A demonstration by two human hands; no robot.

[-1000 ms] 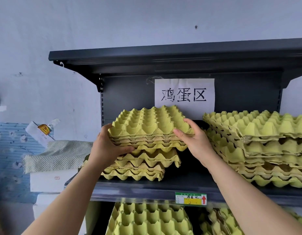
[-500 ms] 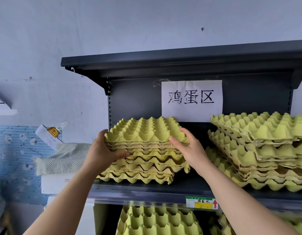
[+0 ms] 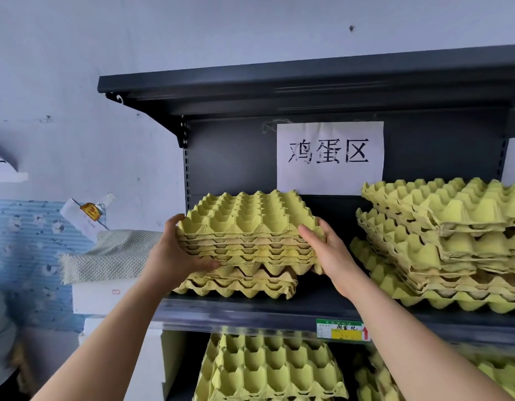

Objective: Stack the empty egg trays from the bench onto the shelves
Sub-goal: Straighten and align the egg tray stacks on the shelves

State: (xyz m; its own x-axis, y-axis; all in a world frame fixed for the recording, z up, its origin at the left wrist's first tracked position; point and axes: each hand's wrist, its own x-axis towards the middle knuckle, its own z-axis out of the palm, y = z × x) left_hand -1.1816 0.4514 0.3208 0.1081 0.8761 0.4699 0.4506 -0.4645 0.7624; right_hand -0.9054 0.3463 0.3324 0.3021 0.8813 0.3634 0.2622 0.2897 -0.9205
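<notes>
Trays of yellow-green pulp form a nested bundle (image 3: 244, 227), held at the left end of the middle shelf (image 3: 308, 311) and sitting on or just over a lower stack (image 3: 239, 285); I cannot tell which. The left hand (image 3: 172, 256) has its grip round the left edge, thumb beneath. The right hand (image 3: 328, 253) has its grip pinching the near right corner. A taller pile (image 3: 441, 241) stands to the right.

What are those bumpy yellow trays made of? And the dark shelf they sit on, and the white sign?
The egg trays look like moulded paper pulp, dyed yellow-green. They are matt and fibrous, with rough brownish edges. The shelf is probably painted metal: it is dark grey with a slight sheen, thin straight edges and a slotted upright. The sign seems to be plain white paper, flat and thin, with black characters.
</notes>
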